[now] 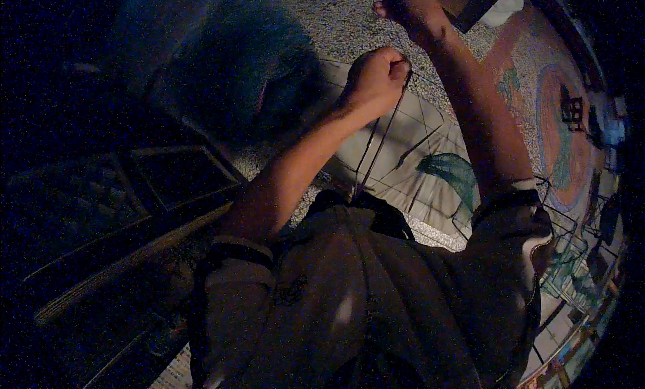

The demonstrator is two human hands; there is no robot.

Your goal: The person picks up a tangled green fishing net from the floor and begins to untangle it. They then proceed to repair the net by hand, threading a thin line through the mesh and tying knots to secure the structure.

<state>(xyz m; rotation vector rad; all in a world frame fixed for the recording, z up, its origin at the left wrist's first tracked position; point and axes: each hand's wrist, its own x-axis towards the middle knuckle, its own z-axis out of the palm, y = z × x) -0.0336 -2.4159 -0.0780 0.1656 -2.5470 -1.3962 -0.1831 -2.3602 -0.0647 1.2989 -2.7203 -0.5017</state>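
My left hand is closed in a fist near the middle of the view, thumb side up. From it a thin dark cord runs down in two strands toward my waist, where its lower end is lost against my dark clothing. Farther off, at the top edge, my right hand has its fingers curled in. Part of that hand is cut off and dim, so what it holds, if anything, cannot be made out. Beneath the cord lies a pale cloth with dark crossing lines and a green leaf-like patch.
A dark fuzzy mass fills the upper left. Dark framed furniture stands at the left. Speckled carpet shows at the top, beside a dark box-like thing. Patterned fabric spreads along the right.
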